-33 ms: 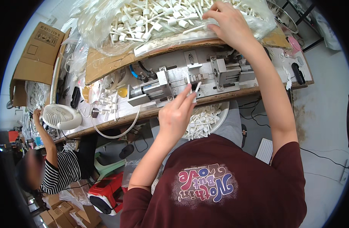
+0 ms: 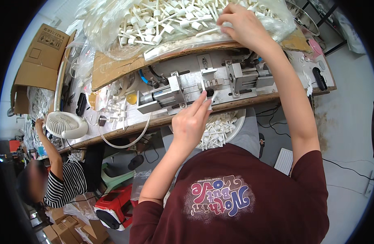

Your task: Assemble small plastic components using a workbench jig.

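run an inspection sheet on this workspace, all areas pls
surface: bench, crowded, wooden front edge
job's things: white plastic scoops piled in a clear bag; metal clamping fixture in front; white pieces in a basin below the bench edge
clutter: white fan at left; black object at right
hands: left hand at the fixture, right hand over the pile; grip unclear for both
cables: black cables below the bench; clear tube looping off its front
surroundings: co-worker in stripes, open carton, both left

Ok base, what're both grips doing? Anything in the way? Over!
Left grip at metal fixture, beside white piece. Right grip at white scoops; hold unclear. Cardboard edge between scoops and fixture.
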`<state>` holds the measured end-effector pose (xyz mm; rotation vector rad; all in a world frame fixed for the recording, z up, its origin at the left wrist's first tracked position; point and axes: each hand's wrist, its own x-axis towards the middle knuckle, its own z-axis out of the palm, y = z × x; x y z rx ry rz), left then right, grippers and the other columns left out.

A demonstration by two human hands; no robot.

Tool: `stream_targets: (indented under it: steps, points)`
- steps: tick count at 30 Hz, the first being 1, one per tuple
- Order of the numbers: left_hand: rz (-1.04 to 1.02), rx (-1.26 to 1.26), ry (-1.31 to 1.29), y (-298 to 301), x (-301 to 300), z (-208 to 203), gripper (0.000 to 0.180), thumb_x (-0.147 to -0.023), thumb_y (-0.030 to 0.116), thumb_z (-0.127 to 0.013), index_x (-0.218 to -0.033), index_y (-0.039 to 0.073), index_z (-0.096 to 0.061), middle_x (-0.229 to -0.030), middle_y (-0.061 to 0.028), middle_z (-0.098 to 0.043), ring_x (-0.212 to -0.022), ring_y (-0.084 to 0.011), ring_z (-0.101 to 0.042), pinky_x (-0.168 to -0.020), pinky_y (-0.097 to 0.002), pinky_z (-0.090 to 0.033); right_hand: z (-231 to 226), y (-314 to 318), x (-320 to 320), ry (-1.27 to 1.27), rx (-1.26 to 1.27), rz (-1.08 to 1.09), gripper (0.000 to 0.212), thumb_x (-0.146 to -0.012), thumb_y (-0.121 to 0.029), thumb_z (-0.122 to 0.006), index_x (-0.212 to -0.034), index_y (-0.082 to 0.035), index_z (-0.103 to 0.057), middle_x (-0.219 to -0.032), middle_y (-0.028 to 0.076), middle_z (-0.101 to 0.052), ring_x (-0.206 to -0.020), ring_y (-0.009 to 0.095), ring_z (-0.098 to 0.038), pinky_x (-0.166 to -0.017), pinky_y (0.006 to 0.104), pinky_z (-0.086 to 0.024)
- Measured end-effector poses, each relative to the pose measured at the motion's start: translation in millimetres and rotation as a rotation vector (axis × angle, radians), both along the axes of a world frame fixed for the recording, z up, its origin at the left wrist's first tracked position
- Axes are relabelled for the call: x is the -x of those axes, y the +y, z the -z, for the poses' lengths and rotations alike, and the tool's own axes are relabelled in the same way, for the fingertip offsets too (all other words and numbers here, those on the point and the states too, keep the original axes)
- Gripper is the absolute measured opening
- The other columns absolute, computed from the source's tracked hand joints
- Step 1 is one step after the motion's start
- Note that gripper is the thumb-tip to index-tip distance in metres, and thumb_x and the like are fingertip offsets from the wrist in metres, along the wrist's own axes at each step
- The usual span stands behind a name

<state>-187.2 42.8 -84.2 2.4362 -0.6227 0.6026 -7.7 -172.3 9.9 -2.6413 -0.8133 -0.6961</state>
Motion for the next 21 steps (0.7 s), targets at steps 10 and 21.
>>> stream_targets:
  steps: [10,21]
  points:
    - [0.042,-0.147,-0.052,-6.5,-25.3,-0.5,0.019,-0.074,0.010,-0.074,-0.092,0.004,-0.073,-0.112,-0.0116,-0.072,-0.060,-0.0146,-0.066,-0.056,-0.0279,-0.046,1.1,-1.6,6.7,0.112,-0.132,-0.279,0.020,-0.086,-0.009,-0.069,-0.105,-0.005,-0.065,-0.101,0.009,-0.065,-0.095,0.028,-0.064,-0.081,0.0364,-0.053]
    - [0.031,0.089,0.149,7.6,-36.4,-37.9,0.024,-0.080,0.021,-0.080,-0.099,0.009,-0.074,-0.094,-0.0061,-0.073,-0.065,-0.0137,-0.068,-0.058,-0.0264,-0.052,15.6,4.9,102.2,0.401,-0.418,-0.220,0.032,-0.072,-0.017,-0.083,-0.099,-0.004,-0.072,-0.085,0.004,-0.060,-0.068,0.014,-0.060,-0.062,0.0284,-0.051]
